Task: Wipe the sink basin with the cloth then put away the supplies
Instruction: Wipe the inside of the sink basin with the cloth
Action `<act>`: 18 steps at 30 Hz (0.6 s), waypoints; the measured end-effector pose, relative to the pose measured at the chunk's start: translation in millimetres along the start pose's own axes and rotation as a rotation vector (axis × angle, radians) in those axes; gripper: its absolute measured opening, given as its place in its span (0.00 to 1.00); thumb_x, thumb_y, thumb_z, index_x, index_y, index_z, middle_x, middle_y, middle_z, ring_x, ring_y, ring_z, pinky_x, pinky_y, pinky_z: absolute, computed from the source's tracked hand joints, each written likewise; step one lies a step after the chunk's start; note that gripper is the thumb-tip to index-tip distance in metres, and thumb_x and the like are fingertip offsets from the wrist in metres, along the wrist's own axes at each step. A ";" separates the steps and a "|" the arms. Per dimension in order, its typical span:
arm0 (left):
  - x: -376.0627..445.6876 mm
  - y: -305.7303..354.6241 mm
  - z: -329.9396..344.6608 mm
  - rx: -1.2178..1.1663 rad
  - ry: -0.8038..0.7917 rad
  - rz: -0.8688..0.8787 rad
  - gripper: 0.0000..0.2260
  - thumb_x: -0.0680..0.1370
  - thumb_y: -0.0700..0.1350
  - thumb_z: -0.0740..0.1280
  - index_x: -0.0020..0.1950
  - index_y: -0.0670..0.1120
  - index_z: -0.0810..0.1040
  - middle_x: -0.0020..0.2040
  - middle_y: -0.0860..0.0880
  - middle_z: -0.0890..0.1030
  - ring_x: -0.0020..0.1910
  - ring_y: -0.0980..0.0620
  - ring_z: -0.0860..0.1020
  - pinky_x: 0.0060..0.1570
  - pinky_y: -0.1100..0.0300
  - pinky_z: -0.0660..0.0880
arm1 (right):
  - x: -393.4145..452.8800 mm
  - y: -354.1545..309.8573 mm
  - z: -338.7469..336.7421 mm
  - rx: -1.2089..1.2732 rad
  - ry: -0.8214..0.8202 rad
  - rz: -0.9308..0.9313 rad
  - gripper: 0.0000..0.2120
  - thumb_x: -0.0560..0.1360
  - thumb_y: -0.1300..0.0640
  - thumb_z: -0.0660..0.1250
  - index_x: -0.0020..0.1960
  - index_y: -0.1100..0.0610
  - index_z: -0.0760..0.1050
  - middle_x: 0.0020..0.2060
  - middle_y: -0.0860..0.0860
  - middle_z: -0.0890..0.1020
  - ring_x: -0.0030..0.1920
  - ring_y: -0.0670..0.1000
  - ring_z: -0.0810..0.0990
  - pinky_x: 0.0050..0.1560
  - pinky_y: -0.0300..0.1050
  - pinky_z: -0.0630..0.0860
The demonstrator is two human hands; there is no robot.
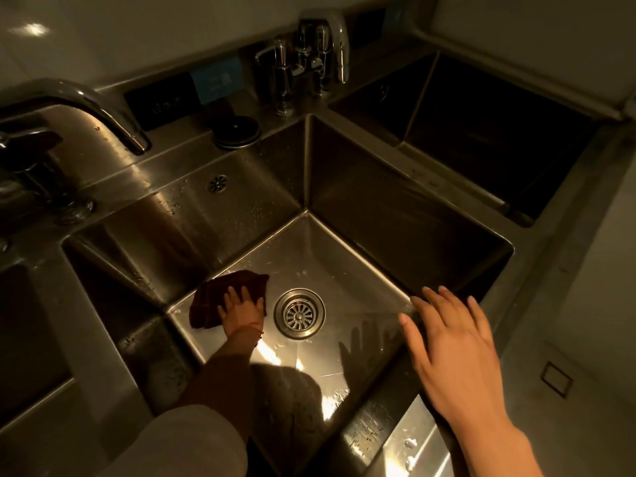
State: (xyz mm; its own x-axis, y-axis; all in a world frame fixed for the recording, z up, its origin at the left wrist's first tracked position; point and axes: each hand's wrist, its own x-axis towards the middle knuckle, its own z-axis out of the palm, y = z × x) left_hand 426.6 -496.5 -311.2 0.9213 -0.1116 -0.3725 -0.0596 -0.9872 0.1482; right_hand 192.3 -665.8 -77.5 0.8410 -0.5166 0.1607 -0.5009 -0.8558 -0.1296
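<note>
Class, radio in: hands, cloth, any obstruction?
Left hand flat on cloth, basin floor. Right hand open, above basin edge. Drain beside cloth, nothing blocking.

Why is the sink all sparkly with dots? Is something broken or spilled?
Nothing looks broken. The dots are water droplets on the sink basin walls and front rim, normal during cleaning. The left hand presses the dark cloth flat beside the drain; the right hand hovers open.

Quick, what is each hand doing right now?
Left hand: open, fingers spread flat, pressing the dark brown cloth onto the steel sink basin floor.
Right hand: open, holding nothing.
</note>
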 end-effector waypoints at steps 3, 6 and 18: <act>3.5 -2.6 2.8 0.070 -0.050 0.024 0.27 0.83 0.55 0.49 0.79 0.45 0.50 0.78 0.41 0.50 0.78 0.43 0.49 0.75 0.47 0.48 | -0.4 -0.6 1.8 0.002 0.034 0.037 0.26 0.77 0.44 0.49 0.55 0.59 0.79 0.55 0.57 0.81 0.62 0.57 0.74 0.67 0.54 0.53; 4.6 -4.5 1.2 0.103 -0.081 0.053 0.27 0.83 0.54 0.50 0.79 0.45 0.49 0.78 0.40 0.49 0.78 0.43 0.47 0.75 0.47 0.47 | -0.3 -1.5 2.7 0.001 0.033 0.064 0.26 0.77 0.44 0.49 0.55 0.60 0.79 0.55 0.58 0.80 0.62 0.58 0.74 0.67 0.55 0.52; 9.3 -22.5 -10.9 0.342 -0.177 0.357 0.27 0.82 0.51 0.53 0.79 0.48 0.47 0.79 0.44 0.46 0.78 0.45 0.46 0.75 0.48 0.46 | 2.2 0.0 11.9 -0.073 -0.039 0.074 0.28 0.76 0.43 0.48 0.52 0.60 0.80 0.54 0.59 0.81 0.62 0.59 0.73 0.66 0.56 0.53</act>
State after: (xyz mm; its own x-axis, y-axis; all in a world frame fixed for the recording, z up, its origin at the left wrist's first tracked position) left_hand 440.7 -474.1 -307.9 0.7436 -0.4360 -0.5069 -0.5070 -0.8620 -0.0024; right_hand 196.5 -666.6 -88.9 0.8077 -0.5783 0.1150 -0.5744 -0.8157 -0.0680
